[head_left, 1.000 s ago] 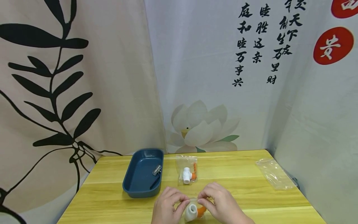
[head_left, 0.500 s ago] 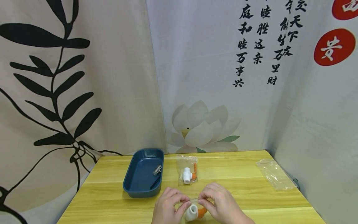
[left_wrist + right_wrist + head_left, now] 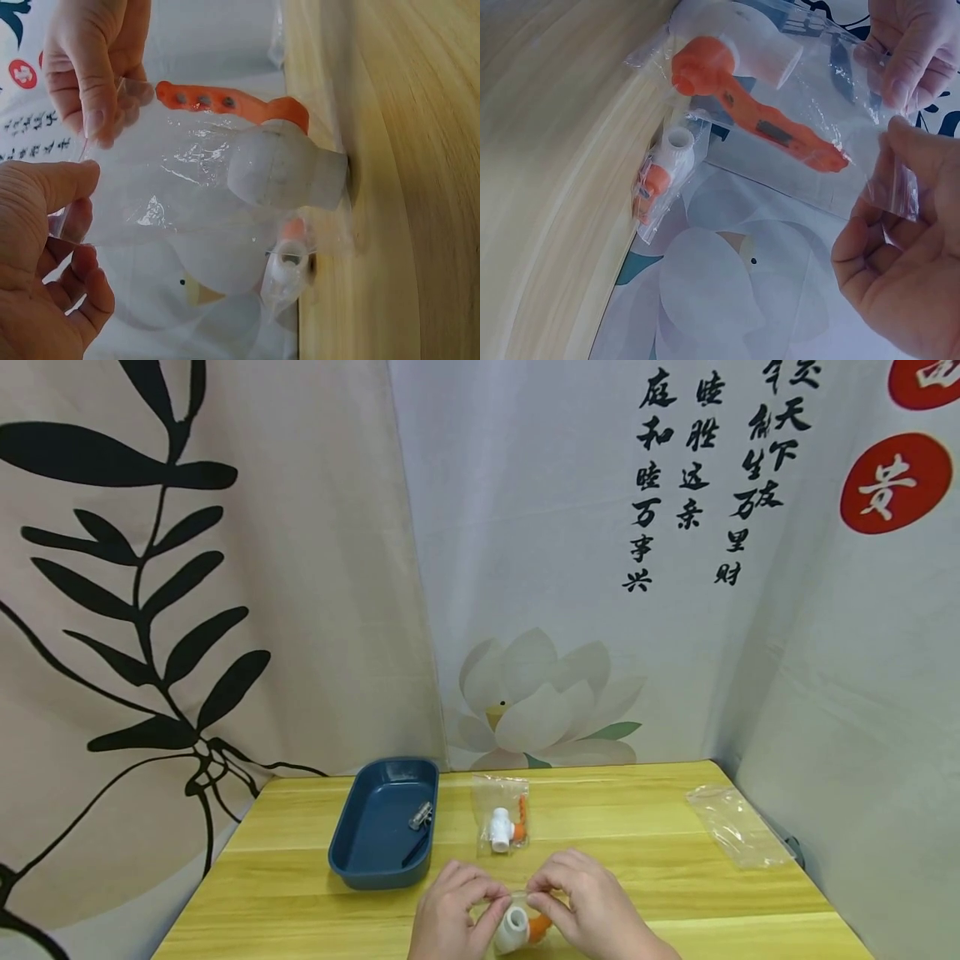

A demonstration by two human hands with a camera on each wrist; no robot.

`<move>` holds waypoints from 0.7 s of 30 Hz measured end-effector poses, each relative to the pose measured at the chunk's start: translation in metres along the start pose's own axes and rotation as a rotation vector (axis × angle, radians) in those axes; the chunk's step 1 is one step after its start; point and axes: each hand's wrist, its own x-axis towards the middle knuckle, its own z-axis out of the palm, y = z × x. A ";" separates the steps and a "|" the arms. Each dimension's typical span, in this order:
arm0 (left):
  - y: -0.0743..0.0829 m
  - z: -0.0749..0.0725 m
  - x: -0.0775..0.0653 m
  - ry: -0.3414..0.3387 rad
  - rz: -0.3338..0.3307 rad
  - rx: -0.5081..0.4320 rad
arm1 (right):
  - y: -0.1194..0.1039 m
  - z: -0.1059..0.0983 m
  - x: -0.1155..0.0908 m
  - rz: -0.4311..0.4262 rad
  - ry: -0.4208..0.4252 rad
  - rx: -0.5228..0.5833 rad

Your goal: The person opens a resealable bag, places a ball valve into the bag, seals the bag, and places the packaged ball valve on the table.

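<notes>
A clear plastic zip bag (image 3: pixel 172 180) is held upright by its top edge between both hands. Inside it is a white plastic pipe valve (image 3: pixel 513 930) with an orange lever handle (image 3: pixel 780 142). My left hand (image 3: pixel 456 912) pinches one side of the bag's top between thumb and forefinger. My right hand (image 3: pixel 592 902) pinches the other side the same way, a short gap from the left. In the left wrist view the valve's white end sits low in the bag, close over the wooden table (image 3: pixel 405 225).
Beyond the hands lies another bagged valve (image 3: pixel 501 828) with an orange handle. At the left stands a blue tray (image 3: pixel 367 868) with a small metal piece (image 3: pixel 422 815) and a dark slim item (image 3: pixel 414 850). A flat clear bag (image 3: pixel 738 827) lies near the right edge.
Both hands keep pinching the bag's top and stay nearly in place. The right hand has shifted very slightly left, towards the left hand.
</notes>
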 end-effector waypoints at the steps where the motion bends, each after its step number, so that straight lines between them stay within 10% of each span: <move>1: 0.000 0.000 0.000 0.004 0.006 0.002 | 0.000 0.000 0.000 0.000 -0.004 0.000; 21: 0.002 0.000 -0.002 -0.029 0.030 -0.012 | -0.001 0.007 0.004 -0.087 0.011 0.009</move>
